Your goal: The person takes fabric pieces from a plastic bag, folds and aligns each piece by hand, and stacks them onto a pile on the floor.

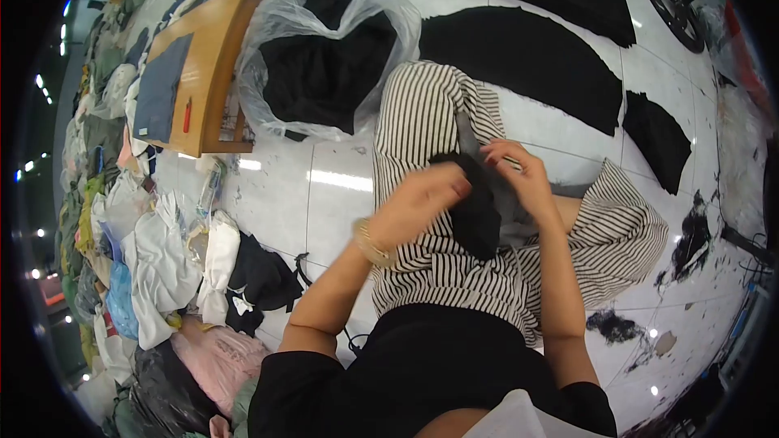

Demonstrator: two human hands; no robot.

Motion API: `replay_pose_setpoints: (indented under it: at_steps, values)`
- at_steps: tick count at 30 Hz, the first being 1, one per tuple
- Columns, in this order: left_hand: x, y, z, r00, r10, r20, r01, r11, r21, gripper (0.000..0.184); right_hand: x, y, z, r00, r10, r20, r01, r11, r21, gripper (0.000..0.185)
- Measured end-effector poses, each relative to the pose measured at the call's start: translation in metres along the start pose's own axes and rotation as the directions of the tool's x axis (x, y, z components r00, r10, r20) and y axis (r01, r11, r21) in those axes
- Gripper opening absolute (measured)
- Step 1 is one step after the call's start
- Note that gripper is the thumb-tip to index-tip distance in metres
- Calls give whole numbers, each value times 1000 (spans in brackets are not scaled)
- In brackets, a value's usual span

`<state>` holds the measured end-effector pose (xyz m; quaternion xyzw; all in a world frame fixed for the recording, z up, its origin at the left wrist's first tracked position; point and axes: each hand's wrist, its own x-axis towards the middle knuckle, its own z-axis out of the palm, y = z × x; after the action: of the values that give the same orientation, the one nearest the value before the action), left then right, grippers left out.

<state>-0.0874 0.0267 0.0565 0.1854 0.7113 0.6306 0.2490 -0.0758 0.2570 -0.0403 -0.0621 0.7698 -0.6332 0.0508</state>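
A small piece of black cloth (477,223) lies across my lap, over striped trousers (418,105). My left hand (426,199), with a bracelet at the wrist, is at the left edge of this cloth. Its fingers are bent and blurred, so their grip does not show clearly. On the other side, my right hand (523,174) is held above a grey cloth (505,199) beside the black one. Its fingers are loosely bent and apart, with nothing visible between them.
A clear plastic bag (251,73) full of black fabric stands ahead, beside a wooden table (213,85) bearing folded blue cloth (166,89) and a red tool (187,116). Black fabric pieces (527,57) lie on the tiled floor. Piled clothes and bags (166,251) line the left.
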Motion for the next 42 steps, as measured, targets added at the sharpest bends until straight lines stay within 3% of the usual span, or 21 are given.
replay_pose_setpoints:
  at_steps: [2, 4, 6, 7, 9, 10, 12, 14, 15, 19, 21, 23, 26, 27, 29, 34, 36, 38, 39, 40, 42]
  values:
    - [-5, 1, -19, 933, -114, -342, 57, 983, -173, 19, -2, 6, -11, 977, 195, 81, -210, 858, 468, 11]
    - [-11, -26, -66, 914, -140, -380, 119, 990, -78, 20, -2, -2, -13, 979, 203, 29, -193, 865, 464, 13]
    - [-18, -39, -99, 865, -237, -443, 398, 861, 316, 20, -1, -1, -12, 978, 211, 6, -202, 930, 306, 9]
    - [-25, -43, -108, 862, -241, -446, 404, 858, 317, 20, -2, -4, -8, 977, 212, 11, -205, 928, 311, 9]
    - [-35, -53, -116, 739, -322, -591, 673, 382, 634, 18, -2, -12, 3, 958, 282, 46, -285, 954, 88, 14]
    - [-40, -61, -115, 737, -330, -591, 676, 379, 632, 18, -2, -15, 9, 956, 289, 50, -292, 952, 90, 14]
    - [-49, -77, -106, 818, -40, -574, 460, 644, 611, 18, -2, -23, 23, 994, 96, 50, -89, 987, -137, 31]
    - [-43, -73, -86, 835, 47, -549, 348, 727, 592, 26, 0, -25, 34, 989, 121, 84, -111, 987, -120, 42]
    - [-40, -68, -76, 879, 117, -463, 235, 738, 633, 29, 1, -25, 39, 999, 24, 47, -17, 988, -150, 43]
    - [-21, -56, -41, 945, 260, -199, -21, 656, 755, 44, 11, -15, 52, 994, -107, 6, 105, 963, -249, 31]
    - [-9, -54, -28, 956, 249, -153, -30, 604, 796, 46, 19, -8, 52, 987, -160, 7, 154, 933, -325, 25]
    - [5, -58, -23, 952, 296, -83, -77, 493, 867, 36, 26, -12, 50, 997, 12, -73, -18, 997, -76, 12]
    - [20, -72, -41, 963, 179, -204, 42, 644, 764, 21, 21, -23, 51, 971, 2, -238, -22, 996, -81, 8]
    - [24, -77, -48, 899, 299, -319, -9, 743, 669, 13, 13, -33, 51, 975, 88, -203, -105, 991, -77, 13]
    - [27, -84, -71, 878, 90, -471, 76, 944, 322, 16, -4, -52, 58, 985, 147, -95, -161, 974, -160, 18]
    - [27, -70, -95, 865, -108, -490, 152, 987, 51, 24, -22, -34, 88, 976, 209, 65, -181, 936, -301, 27]
    - [27, -63, -95, 840, -180, -513, 182, 982, -47, 25, -19, -11, 91, 985, 171, 9, -167, 971, -172, 23]
    - [26, -65, -101, 818, -232, -526, 221, 972, -85, 25, -13, 1, 79, 913, 409, 10, -403, 895, 190, 14]
    - [26, -68, -103, 799, -282, -531, 255, 959, -125, 24, -6, -9, 72, 876, 482, 5, -398, 716, 573, 14]
    - [26, -71, -103, 801, -282, -528, 254, 959, -126, 24, 1, -22, 64, 836, 548, 31, -305, 417, 856, 14]
    - [27, -74, -100, 770, -220, -599, 253, 967, -31, 25, 11, -20, 45, 847, 528, -63, -244, 491, 837, 15]
